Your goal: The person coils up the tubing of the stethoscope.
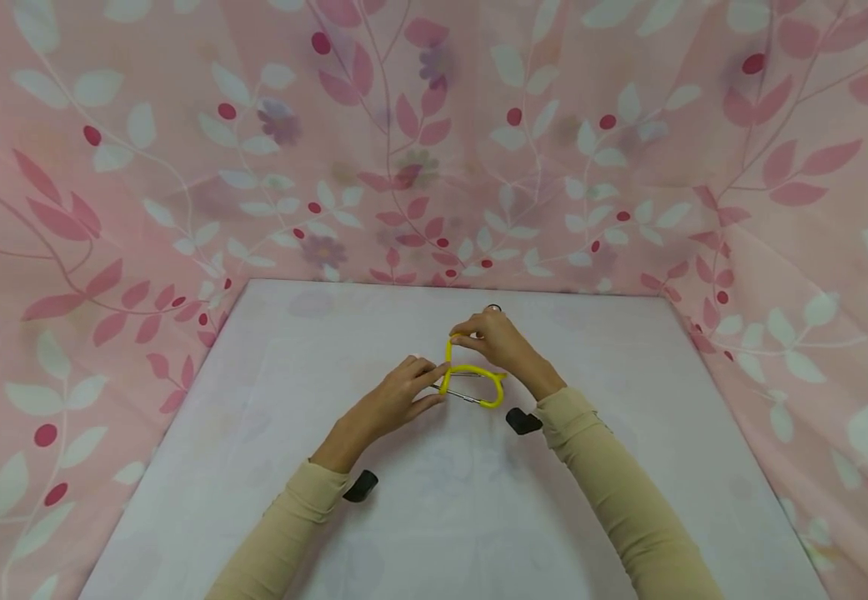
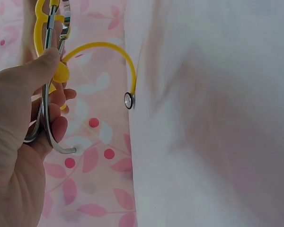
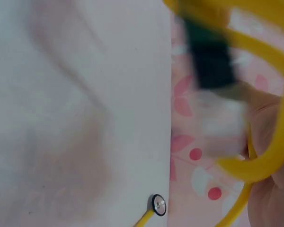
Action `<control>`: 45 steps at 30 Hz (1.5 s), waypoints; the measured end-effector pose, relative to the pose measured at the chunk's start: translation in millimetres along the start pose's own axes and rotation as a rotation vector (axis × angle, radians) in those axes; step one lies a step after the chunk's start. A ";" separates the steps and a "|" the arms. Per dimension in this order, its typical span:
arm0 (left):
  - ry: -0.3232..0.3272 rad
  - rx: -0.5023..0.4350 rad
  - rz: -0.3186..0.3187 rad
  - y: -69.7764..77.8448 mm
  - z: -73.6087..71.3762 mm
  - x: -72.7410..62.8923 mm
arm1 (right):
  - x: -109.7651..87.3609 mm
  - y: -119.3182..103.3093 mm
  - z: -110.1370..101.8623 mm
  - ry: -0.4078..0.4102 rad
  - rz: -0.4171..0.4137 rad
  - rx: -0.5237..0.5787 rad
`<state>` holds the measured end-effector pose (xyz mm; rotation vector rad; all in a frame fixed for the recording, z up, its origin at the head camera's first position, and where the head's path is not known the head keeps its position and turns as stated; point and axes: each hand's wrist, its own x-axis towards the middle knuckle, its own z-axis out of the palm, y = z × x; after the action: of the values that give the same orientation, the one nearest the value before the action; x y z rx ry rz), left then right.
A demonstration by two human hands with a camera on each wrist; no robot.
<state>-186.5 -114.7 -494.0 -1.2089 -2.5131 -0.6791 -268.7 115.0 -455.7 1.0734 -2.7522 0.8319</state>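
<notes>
A stethoscope with yellow tubing (image 1: 495,385) and metal ear tubes is held up over the white tabletop. My left hand (image 1: 396,396) grips it by the metal tubes (image 2: 47,106), the thumb lying across them in the left wrist view. Above and to the right, my right hand (image 1: 499,340) pinches a raised stretch of the yellow tubing between thumb and fingers. The round chestpiece (image 2: 128,100) hangs at the tubing's end. In the right wrist view, looped tubing and a blurred dark-and-pale part (image 3: 210,59) stand before the right hand (image 3: 267,118), hiding much of it.
Around the white table (image 1: 434,517) hangs pink cloth (image 1: 434,150) with a leaf pattern, behind and at both sides. A small black device (image 1: 524,421) sits by the right wrist, another black device (image 1: 361,486) by the left.
</notes>
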 end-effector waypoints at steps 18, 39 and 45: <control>0.149 -0.074 0.008 2.7 -5.5 2.1 | -38.9 16.4 37.0 0.164 0.001 0.261; 0.205 0.062 -0.190 -23.5 1.0 1.3 | -71.2 -47.2 66.5 0.169 0.048 0.123; 0.229 0.087 -0.232 -34.3 -0.7 -1.0 | -81.5 -59.9 61.5 0.129 -0.003 0.036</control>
<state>-212.9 -134.3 -504.0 -0.7694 -2.4804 -0.7085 -161.0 96.7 -501.2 0.9916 -2.6390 0.9194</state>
